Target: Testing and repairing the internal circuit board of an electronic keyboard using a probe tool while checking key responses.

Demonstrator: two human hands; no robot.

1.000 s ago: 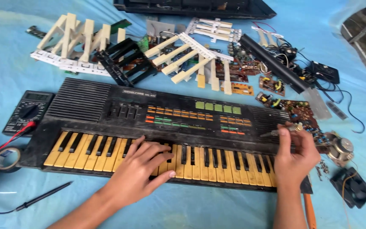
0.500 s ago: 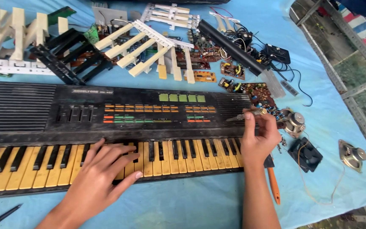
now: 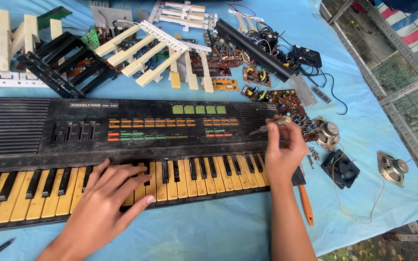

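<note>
Pressing flat on the yellowed keys, the left hand (image 3: 105, 200) lies spread, fingers apart, on the front of the old black keyboard (image 3: 136, 140) and steadies it on the bench (image 3: 218, 227). The right hand (image 3: 281, 152) is closed on a small metal tool (image 3: 267, 127), seemingly a screwdriver, its tip at the keyboard's right speaker grille just ahead of the fingers. If the tip slips off whatever it bears on, it could gouge the dusty casing or jab across toward the left hand. A hard push could also slide the keyboard on the blue cover, since only one palm pins it. Just right of the right hand lie a brown circuit board (image 3: 286, 101), a loose speaker (image 3: 328, 133) and a small black fan (image 3: 340, 168); a jerk of the wrist could knock them or snag their thin wires.
</note>
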